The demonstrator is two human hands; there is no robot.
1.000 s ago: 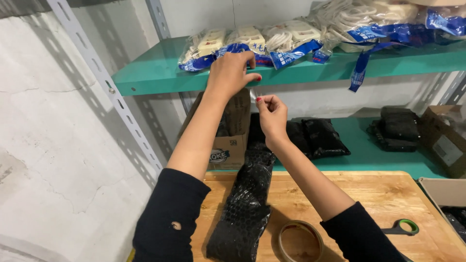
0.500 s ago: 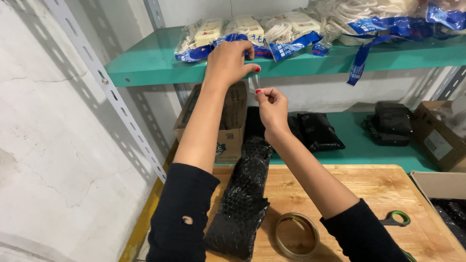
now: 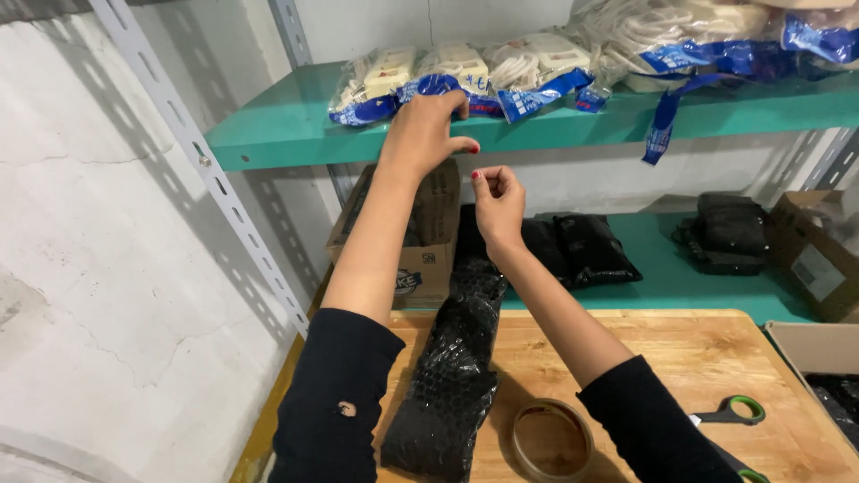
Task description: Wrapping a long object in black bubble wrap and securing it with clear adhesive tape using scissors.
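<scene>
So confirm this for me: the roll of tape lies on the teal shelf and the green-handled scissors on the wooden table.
Not quite. The head view shows the roll of tape lying on the wooden table, beside the black bubble-wrapped bundle, not on the teal shelf. The green-handled scissors do lie on the table.

Wooden table (image 3: 680, 358) with black bubble-wrapped parcel (image 3: 452, 376), tape roll (image 3: 550, 440), scissors (image 3: 734, 411).

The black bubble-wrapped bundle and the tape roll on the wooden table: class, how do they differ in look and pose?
The black bubble-wrapped bundle is long, dark and bumpy; the tape roll is a brownish, smooth ring. The bundle's far end leans toward the shelf behind; the roll lies flat. Both rest on the wooden table, untouched by either hand.
</scene>
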